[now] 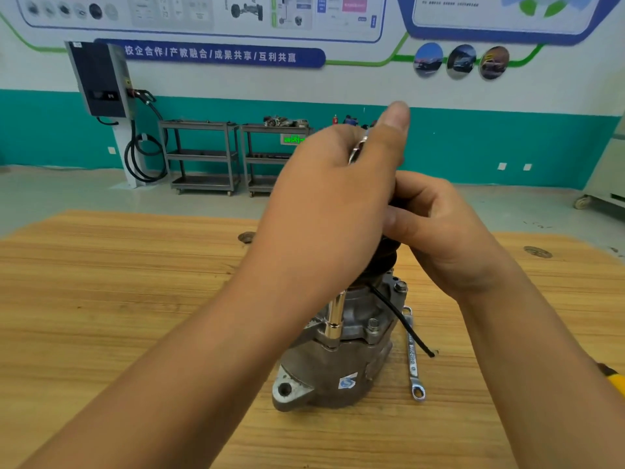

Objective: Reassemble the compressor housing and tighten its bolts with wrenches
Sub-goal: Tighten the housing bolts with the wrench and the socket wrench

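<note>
The compressor housing [338, 360] stands upright on the wooden bench [118, 299]. The left hand [331, 198] closes round a socket wrench [333, 319] seated on a bolt – the right hand [449, 231] grips the black pulley top. A ring spanner [413, 360] lies at 3 o'clock, just beside the housing

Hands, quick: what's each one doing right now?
Left hand: closed on a shiny socket wrench standing on the compressor.
Right hand: closed on the compressor's black top; its exact grip is hidden.
</note>
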The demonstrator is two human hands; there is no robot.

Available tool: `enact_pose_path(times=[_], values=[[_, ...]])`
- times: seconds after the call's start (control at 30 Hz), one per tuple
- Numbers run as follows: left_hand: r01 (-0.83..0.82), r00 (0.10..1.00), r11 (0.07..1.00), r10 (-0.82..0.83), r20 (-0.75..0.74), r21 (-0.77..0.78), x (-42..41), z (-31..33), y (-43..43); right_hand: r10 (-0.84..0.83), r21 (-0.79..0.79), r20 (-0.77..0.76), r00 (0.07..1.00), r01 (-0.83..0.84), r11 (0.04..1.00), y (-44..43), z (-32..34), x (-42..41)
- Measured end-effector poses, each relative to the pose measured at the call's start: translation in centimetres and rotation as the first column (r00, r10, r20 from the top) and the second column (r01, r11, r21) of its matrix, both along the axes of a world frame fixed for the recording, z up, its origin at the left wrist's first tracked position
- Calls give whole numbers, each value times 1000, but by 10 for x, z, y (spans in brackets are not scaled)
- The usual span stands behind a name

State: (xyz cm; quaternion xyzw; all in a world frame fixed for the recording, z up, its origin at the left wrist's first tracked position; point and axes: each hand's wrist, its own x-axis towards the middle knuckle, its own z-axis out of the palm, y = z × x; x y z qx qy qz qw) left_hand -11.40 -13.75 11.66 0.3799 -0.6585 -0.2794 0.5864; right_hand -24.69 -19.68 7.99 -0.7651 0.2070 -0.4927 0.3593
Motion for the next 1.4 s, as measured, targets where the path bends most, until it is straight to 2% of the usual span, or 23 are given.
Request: enact_pose_path(times=[0.37, 0.5, 0.57, 0.77, 0.87, 1.03, 1.13, 1.27, 1.4], values=[[-70, 997, 996, 68, 39, 53, -13, 5, -3, 1, -5, 11, 1000, -1, 1000, -3, -3, 0], [-256, 956, 959, 270, 117, -120, -17, -3, 2, 28, 22, 35, 999, -29, 999, 0, -2, 2], [-318, 934, 928, 342, 100, -194, -21, -9, 7, 15, 23, 43, 999, -16, 1000, 0, -1, 1], [-347, 924, 905, 375, 78, -246, -26, -10, 4, -15, 41, 54, 998, 13, 999, -3, -3, -1], [-295, 944, 930, 319, 86, -218, -20, -8, 1, 7, 32, 51, 999, -8, 999, -3, -3, 0], [5, 997, 1000, -5, 72, 5, -6, -1, -5, -2, 14, 77, 997, 1, 1000, -6, -5, 3], [133, 988, 986, -140, 62, 105, -3, 1, -7, 0, 35, 120, 993, -4, 999, -8, -6, 5], [329, 938, 923, -344, 40, 201, 4, 4, -7, 0, 44, 148, 989, -7, 999, -8, -8, 5], [417, 896, 877, -440, 51, 241, 11, 6, -7, 12, 45, 183, 983, -20, 999, -7, -7, 8]])
